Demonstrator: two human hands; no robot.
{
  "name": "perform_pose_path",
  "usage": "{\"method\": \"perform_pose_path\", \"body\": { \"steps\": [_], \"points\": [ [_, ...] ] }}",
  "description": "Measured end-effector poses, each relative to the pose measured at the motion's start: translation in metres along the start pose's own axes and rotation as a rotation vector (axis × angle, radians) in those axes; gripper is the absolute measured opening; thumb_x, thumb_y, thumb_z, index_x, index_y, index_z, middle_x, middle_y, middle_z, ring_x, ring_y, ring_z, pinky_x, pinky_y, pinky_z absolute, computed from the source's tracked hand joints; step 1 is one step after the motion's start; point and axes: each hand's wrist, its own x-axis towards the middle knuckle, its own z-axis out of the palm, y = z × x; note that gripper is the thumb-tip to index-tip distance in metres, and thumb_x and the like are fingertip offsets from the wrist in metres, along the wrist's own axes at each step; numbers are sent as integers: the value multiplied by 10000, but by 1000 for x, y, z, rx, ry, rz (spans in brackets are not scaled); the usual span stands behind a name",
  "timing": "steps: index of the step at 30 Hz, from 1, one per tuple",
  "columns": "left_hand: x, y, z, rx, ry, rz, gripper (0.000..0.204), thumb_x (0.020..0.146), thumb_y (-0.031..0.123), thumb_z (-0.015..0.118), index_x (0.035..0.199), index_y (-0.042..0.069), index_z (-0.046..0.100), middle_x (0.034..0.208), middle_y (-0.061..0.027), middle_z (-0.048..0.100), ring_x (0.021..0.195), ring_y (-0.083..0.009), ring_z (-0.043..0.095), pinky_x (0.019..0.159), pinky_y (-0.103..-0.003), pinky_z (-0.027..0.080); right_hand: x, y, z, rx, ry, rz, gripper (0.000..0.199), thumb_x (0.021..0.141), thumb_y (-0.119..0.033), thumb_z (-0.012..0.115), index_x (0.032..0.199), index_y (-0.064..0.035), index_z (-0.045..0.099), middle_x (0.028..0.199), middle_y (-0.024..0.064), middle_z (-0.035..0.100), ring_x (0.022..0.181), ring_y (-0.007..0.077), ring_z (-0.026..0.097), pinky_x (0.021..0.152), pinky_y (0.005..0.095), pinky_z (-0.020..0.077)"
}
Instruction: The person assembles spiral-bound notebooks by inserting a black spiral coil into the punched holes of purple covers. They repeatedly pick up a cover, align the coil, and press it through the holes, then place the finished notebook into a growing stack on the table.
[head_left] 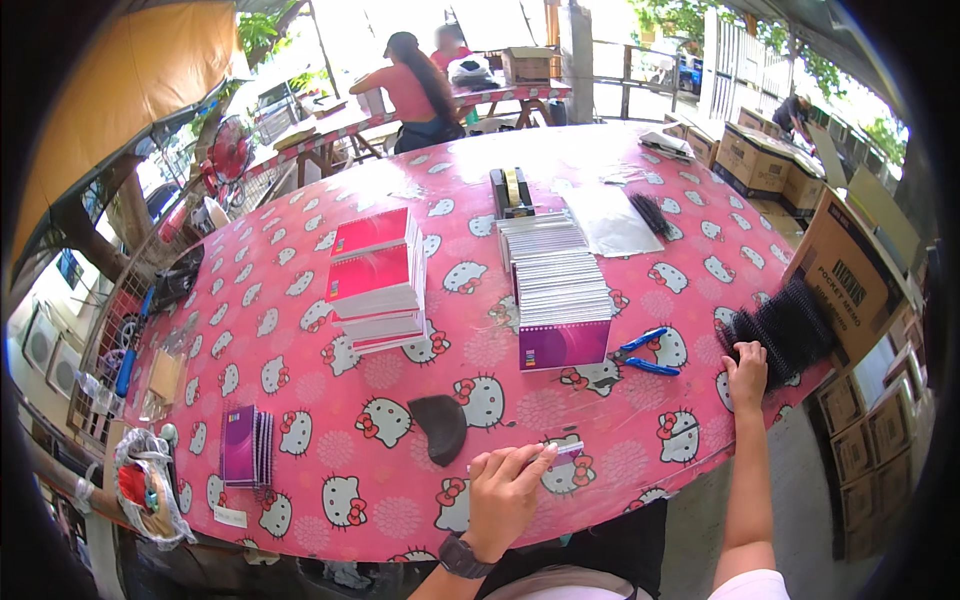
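Observation:
My left hand point(510, 490), a dark watch on its wrist, grips a small purple-covered notebook point(568, 453) seen nearly edge-on above the table's near side. To the right, my right hand point(748, 377) has its fingers curled at the near edge of a pile of black spiral binding coils point(790, 325); which coil they pinch is hard to see. Blue-handled pliers point(650, 366) lie between the coils and a long row of purple notebooks point(563, 345) standing on edge. Left of my left hand is a dark curved pad point(440, 425).
Red-covered notebooks point(370, 277) are stacked left of centre; several spiral-bound purple notebooks point(240, 447) stand at near left. A tape dispenser point(512, 193), a clear plastic sheet point(615, 222) and loose black coils point(650, 213) lie farther back. A cardboard box point(840, 280) borders the right edge. People work beyond.

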Motion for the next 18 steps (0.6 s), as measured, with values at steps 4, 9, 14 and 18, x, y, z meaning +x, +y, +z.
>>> {"method": "perform_pose_path", "body": {
  "steps": [4,9,14,18],
  "points": [
    [-4,-5,-16,67,12,29,354,787,77,644,1128,163,684,1006,13,649,876,-154,587,774,-326,373,10,-5,-1,-29,-100,-19,194,782,-87,701,935,-39,592,937,103,580,945,300,559,823,367,481],
    [-4,-11,-23,103,-71,-8,394,757,26,614,1110,178,701,986,15,659,856,-162,587,759,-323,374,12,-15,-10,36,-82,2,203,772,-84,709,935,-30,602,962,114,596,969,296,570,824,384,485],
    [-5,-9,-26,92,-68,-12,419,742,5,611,1114,176,700,982,13,658,862,-164,586,758,-328,380,18,-3,-13,46,-68,-43,195,776,-49,673,963,-38,617,932,121,594,933,312,578,811,401,485],
    [-11,-17,-30,133,-73,-44,419,742,19,628,1127,172,691,991,15,648,870,-162,584,768,-329,375,24,-37,-45,311,-62,-29,177,807,-40,619,983,-25,609,899,131,580,894,329,587,801,403,478]
  ]
}}
